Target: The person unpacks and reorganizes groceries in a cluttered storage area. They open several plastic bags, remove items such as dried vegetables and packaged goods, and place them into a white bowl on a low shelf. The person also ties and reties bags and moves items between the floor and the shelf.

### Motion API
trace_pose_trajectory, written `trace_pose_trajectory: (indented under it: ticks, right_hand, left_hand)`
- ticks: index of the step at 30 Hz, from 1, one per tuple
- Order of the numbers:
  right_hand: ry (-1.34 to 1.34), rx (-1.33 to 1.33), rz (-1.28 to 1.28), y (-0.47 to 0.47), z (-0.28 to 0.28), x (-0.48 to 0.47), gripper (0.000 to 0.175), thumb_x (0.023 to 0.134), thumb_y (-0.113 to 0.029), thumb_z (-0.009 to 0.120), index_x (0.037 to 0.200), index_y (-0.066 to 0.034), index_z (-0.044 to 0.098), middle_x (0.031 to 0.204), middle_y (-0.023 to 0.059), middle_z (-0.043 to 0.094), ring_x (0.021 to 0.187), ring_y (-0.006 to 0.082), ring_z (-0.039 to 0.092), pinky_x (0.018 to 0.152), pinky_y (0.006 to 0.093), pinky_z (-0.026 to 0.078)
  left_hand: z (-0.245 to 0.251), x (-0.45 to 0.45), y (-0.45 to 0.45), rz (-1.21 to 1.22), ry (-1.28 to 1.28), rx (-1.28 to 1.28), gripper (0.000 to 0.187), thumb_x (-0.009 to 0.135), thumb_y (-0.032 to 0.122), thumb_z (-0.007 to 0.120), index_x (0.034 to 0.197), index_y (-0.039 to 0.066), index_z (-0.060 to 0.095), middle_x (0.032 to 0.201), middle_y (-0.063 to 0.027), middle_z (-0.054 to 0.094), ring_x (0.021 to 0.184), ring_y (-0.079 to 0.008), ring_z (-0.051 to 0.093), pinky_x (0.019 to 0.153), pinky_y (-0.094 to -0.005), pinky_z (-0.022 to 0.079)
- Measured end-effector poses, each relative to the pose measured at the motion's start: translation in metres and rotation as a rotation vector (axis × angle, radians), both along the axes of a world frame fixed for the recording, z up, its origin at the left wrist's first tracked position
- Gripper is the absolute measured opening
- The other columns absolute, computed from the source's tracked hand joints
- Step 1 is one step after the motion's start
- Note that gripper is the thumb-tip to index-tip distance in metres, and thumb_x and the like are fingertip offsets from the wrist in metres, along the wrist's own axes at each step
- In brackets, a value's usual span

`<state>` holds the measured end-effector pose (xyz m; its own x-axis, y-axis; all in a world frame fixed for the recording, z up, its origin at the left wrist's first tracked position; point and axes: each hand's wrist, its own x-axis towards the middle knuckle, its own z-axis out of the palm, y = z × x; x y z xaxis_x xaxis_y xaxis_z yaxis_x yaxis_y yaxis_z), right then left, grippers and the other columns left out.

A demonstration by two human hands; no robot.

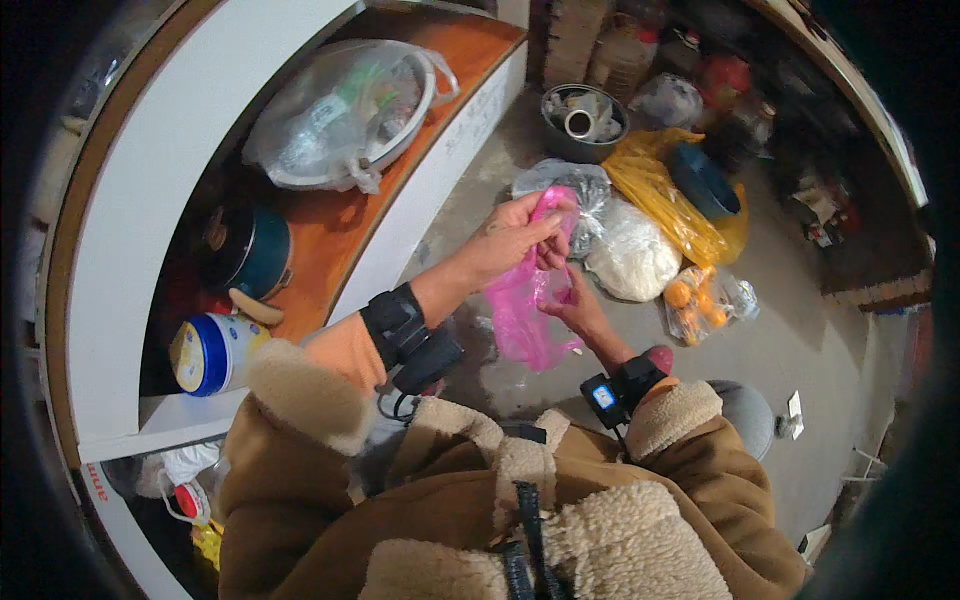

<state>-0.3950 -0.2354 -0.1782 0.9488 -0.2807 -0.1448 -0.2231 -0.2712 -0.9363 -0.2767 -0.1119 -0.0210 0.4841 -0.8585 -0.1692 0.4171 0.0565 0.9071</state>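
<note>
A thin pink plastic bag (pixel 521 322) hangs in front of me, crumpled at its top and loose below. The fingers of my left hand (pixel 521 232) pinch its upper part. Lower down, my right hand (pixel 576 304) is at the bag's right side, thumb against the film and the other fingers partly hidden. Just beyond the hands, on the grey floor, lie a white filled plastic bag (pixel 634 251) and a knotted clear plastic bag (pixel 562 178). A clear bag of oranges (pixel 694 304) rests to their right.
Left stands an orange-topped shelf (pixel 330 247) with a bag-covered white basin (pixel 420 120), a teal pot (pixel 259 251) and a blue-lidded tub (pixel 206 356). Farther off are a dark pot (pixel 585 146), a yellow plastic bag (pixel 652 195) and a blue container (pixel 703 180). A grey round stool (pixel 742 416) is at right.
</note>
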Motion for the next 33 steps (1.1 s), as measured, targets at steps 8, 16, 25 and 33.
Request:
trace_pose_trajectory:
  ticks: [8,16,25,33]
  right_hand:
    - [0.367,0.642,0.073,-0.011,-0.009,-0.017,0.031,0.076,-0.011,0.060,0.103,0.0010,0.052,0.074,0.0062,0.056,0.065,0.0137,0.056,0.058,0.0262,0.047]
    - [0.217,0.639,-0.382,-0.078,-0.009,-0.032,0.025,0.084,-0.024,0.047,0.092,-0.0024,0.055,0.066,0.0051,0.057,0.057,0.0143,0.056,0.053,0.0267,0.046]
    - [-0.344,0.837,-0.282,-0.121,0.083,0.007,0.030,0.084,-0.022,0.048,0.108,-0.0041,0.050,0.097,0.0065,0.055,0.081,0.0161,0.053,0.070,0.0286,0.045]
    - [0.513,0.154,0.412,-0.060,0.025,-0.017,0.029,0.082,-0.015,0.049,0.107,-0.0004,0.050,0.093,0.0152,0.056,0.087,0.0239,0.055,0.075,0.0324,0.043]
  left_hand:
    - [0.015,0.024,0.014,0.145,-0.054,-0.022,0.026,0.088,0.021,0.047,0.109,0.008,0.048,0.071,-0.0041,0.055,0.049,-0.0030,0.039,0.045,-0.0146,0.030]
    - [0.001,0.067,0.042,0.333,-0.119,0.224,0.025,0.086,0.027,0.050,0.099,0.005,0.053,0.061,-0.0052,0.055,0.041,-0.0036,0.036,0.038,-0.0155,0.026]
    - [-0.005,0.065,0.032,0.666,-0.499,0.035,0.022,0.087,0.025,0.045,0.090,0.005,0.055,0.073,-0.0021,0.060,0.055,-0.0061,0.049,0.048,-0.0218,0.040]
    - [-0.063,0.026,0.066,-0.430,-1.386,0.658,0.019,0.069,0.010,0.047,0.077,0.002,0.062,0.078,-0.0142,0.061,0.069,-0.0315,0.057,0.061,-0.0404,0.045]
